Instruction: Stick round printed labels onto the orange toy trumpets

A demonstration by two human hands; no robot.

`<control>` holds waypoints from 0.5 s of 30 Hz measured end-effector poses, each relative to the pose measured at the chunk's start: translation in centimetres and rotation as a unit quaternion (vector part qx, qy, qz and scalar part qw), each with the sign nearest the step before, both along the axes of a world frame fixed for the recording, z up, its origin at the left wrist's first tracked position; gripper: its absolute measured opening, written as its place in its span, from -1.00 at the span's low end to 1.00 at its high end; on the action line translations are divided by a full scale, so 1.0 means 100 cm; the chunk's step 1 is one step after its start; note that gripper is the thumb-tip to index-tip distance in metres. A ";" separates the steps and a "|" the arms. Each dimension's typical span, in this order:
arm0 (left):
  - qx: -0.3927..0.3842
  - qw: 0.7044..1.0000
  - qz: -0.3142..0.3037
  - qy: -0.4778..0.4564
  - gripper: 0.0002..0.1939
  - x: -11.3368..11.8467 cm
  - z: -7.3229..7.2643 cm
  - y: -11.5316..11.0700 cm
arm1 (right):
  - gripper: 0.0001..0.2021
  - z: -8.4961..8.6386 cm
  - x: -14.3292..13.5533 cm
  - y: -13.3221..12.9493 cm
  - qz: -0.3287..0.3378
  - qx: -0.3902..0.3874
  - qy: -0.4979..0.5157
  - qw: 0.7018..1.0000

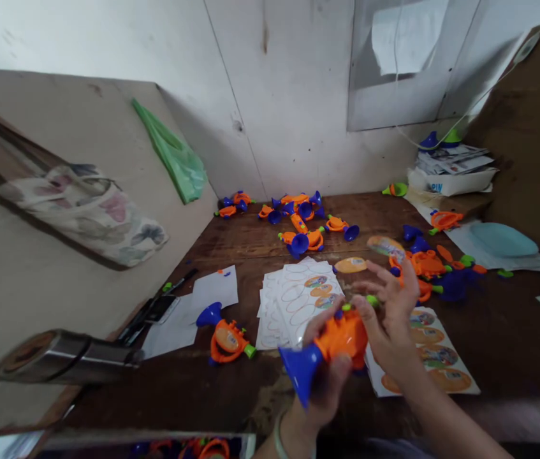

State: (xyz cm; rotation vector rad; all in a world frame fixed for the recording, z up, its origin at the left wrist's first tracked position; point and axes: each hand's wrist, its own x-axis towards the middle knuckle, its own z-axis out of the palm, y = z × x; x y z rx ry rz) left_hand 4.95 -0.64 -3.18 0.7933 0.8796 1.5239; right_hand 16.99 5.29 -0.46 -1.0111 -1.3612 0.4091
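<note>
My left hand (pixel 324 376) is wrapped around an orange toy trumpet (pixel 346 338), whose blue bell (pixel 301 370) points down and left. Close against the trumpet's right side is my right hand (pixel 389 312), its thumb at the orange body and its other fingers spread upward. Two oval stickers cling to those fingertips: an orange one (pixel 350 264) and a multicoloured one (pixel 385 246). Beneath the hands lie a sheet of oval stickers (pixel 435 350) on the right and a pile of partly peeled sheets (pixel 293 299) on the left. Another toy trumpet (pixel 229 341), bearing an oval sticker, rests left of the pile.
Several toy trumpets (pixel 301 223) lie at the back of the table, more parts (pixel 425 264) at the right. A steel flask (pixel 69 357) stands at the left. A teal lid-like piece (pixel 503 239) and a paper-filled box (pixel 451 178) sit far right. Below the front edge, a container holds trumpets (pixel 203 448).
</note>
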 end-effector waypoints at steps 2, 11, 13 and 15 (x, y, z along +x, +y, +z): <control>-0.031 0.998 0.034 -0.035 -0.21 -0.005 0.008 0.005 | -0.14 0.003 0.006 0.002 -0.045 0.036 -0.029 0.998; 0.034 0.997 0.019 -0.061 -0.25 -0.008 0.014 0.000 | -0.12 0.029 -0.003 -0.030 0.098 -0.030 0.120 0.988; 0.073 0.996 0.016 -0.058 -0.22 -0.008 0.010 0.001 | -0.08 0.028 -0.011 -0.037 0.134 -0.056 0.156 0.977; 0.095 0.994 0.012 -0.060 -0.21 -0.009 0.008 0.002 | -0.04 0.025 -0.016 -0.041 0.154 -0.066 0.181 0.969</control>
